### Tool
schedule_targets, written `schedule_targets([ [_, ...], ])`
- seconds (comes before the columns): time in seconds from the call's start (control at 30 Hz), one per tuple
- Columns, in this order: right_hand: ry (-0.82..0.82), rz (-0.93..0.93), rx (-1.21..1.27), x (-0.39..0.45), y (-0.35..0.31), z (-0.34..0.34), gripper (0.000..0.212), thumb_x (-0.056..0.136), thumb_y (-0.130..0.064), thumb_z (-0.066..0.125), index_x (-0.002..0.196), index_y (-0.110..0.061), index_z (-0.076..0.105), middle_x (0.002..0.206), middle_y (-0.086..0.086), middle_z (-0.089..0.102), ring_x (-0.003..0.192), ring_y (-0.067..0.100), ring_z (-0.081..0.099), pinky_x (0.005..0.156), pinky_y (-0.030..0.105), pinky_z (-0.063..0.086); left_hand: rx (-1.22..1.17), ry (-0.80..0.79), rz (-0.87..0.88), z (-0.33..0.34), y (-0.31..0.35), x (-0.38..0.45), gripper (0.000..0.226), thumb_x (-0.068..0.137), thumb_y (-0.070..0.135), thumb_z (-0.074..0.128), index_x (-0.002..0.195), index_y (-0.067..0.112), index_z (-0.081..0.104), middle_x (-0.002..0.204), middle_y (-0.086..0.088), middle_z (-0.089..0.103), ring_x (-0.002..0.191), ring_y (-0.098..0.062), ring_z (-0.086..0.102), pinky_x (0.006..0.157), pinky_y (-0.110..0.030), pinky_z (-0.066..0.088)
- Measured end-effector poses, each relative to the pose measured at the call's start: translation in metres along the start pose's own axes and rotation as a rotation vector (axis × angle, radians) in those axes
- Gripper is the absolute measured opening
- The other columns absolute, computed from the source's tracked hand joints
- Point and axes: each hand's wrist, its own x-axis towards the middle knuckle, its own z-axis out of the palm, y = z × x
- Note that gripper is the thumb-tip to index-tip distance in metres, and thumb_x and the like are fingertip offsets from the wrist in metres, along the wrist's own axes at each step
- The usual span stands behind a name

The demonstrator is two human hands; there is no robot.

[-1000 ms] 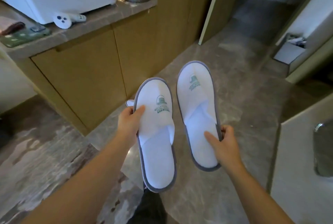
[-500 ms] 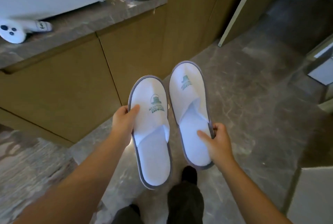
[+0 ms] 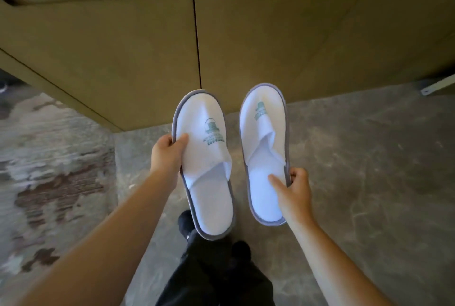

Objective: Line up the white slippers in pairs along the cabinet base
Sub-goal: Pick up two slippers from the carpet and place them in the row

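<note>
My left hand (image 3: 167, 155) grips one white slipper (image 3: 209, 165), my right hand (image 3: 293, 190) pinches the other slipper (image 3: 264, 158), both held apart above the floor (image 3: 369, 158) before the cabinet (image 3: 123, 47).

you hold two white terry slippers with grey trim, left slipper (image 3: 205, 165) and right slipper (image 3: 264, 148), side by side, apart, toes toward the tan wooden cabinet (image 3: 147, 42).

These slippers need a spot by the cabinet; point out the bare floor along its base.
Bare floor runs along the cabinet base, right of the right slipper to the white strip. A narrower bare patch lies below the cabinet's corner, left of the left slipper. It is crowded in the middle: left hand, right hand and the person's feet.
</note>
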Motion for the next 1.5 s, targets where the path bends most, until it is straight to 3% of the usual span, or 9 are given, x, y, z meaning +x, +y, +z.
schedule_targets([
  [0.3,-0.074,0.067,-0.073,0.135,0.09,0.111,0.026,0.077,-0.01,0.064,0.088,-0.008,0.041,0.068,-0.006,0.047,0.062,0.007,0.047,0.053,0.022,0.036,0.01,0.082,-0.115,0.034,-0.109,0.148,0.015,0.085,0.022,0.055,0.081,0.011,0.046,0.086,-0.016,0.049,0.081,-0.027,0.049,0.072,-0.044,0.043],
  [0.43,-0.139,0.045,-0.138,0.201,0.168,0.165,0.026,0.079,-0.015,0.064,0.089,-0.013,0.039,0.069,-0.009,0.046,0.062,0.006,0.046,0.052,0.018,0.035,-0.004,0.073,-0.146,0.067,-0.185,0.217,0.015,0.085,0.022,0.054,0.085,0.007,0.051,0.087,-0.016,0.057,0.082,-0.031,0.056,0.081,-0.05,0.05],
  [0.6,-0.135,0.067,-0.137,0.287,0.262,0.228,0.027,0.08,-0.016,0.063,0.091,-0.013,0.039,0.079,-0.003,0.048,0.071,0.015,0.048,0.064,0.023,0.037,-0.059,0.069,-0.163,0.108,-0.275,0.304,0.016,0.086,0.021,0.054,0.087,0.006,0.052,0.082,-0.009,0.058,0.072,-0.022,0.056,0.067,-0.039,0.049],
  [0.73,-0.061,0.074,-0.108,0.354,0.321,0.272,0.027,0.079,-0.013,0.064,0.093,-0.001,0.044,0.068,-0.004,0.047,0.071,0.022,0.048,0.058,0.018,0.031,-0.063,0.049,-0.135,0.123,-0.329,0.364,0.016,0.086,0.021,0.055,0.074,0.011,0.051,0.079,-0.007,0.058,0.07,-0.02,0.055,0.06,-0.034,0.047],
  [0.87,0.008,0.079,-0.003,0.403,0.356,0.31,0.032,0.078,-0.009,0.066,0.098,0.007,0.046,0.087,0.013,0.053,0.08,0.025,0.05,0.052,0.017,0.032,-0.062,0.013,-0.064,0.129,-0.356,0.417,0.016,0.085,0.021,0.056,0.073,0.011,0.051,0.08,-0.008,0.057,0.072,-0.023,0.054,0.062,-0.033,0.044],
  [1.1,-0.021,-0.019,-0.157,0.412,0.354,0.333,0.06,0.077,-0.021,0.067,0.126,-0.001,0.039,0.126,0.019,0.047,0.12,0.032,0.043,0.098,0.04,0.035,-0.079,0.002,-0.017,0.14,-0.354,0.445,0.017,0.087,0.019,0.053,0.072,0.012,0.048,0.081,-0.009,0.056,0.074,-0.023,0.053,0.062,-0.033,0.044],
  [1.17,-0.159,-0.068,-0.021,0.397,0.339,0.333,0.042,0.081,-0.021,0.062,0.118,-0.01,0.044,0.11,0.008,0.045,0.108,0.023,0.044,0.091,0.032,0.036,-0.119,-0.009,-0.024,0.138,-0.347,0.441,0.015,0.088,0.019,0.052,0.074,0.012,0.051,0.084,-0.008,0.058,0.077,-0.023,0.055,0.065,-0.034,0.046],
  [1.33,-0.568,0.013,0.077,0.36,0.306,0.357,0.057,0.082,-0.029,0.06,0.132,-0.018,0.035,0.114,-0.006,0.045,0.102,0.012,0.047,0.086,0.026,0.037,-0.285,-0.076,-0.053,0.131,-0.337,0.435,0.012,0.089,0.02,0.05,0.085,0.01,0.056,0.098,-0.014,0.061,0.089,-0.028,0.058,0.086,-0.044,0.048],
  [1.5,-0.595,-0.026,0.113,0.346,0.287,0.38,0.037,0.077,-0.028,0.065,0.108,-0.031,0.044,0.082,-0.016,0.053,0.076,0.001,0.052,0.057,0.01,0.044,-0.497,-0.14,-0.075,0.105,-0.338,0.435,0.037,0.092,0.024,0.043,0.115,-0.003,0.051,0.115,-0.017,0.061,0.104,-0.028,0.059,0.087,-0.04,0.049],
])
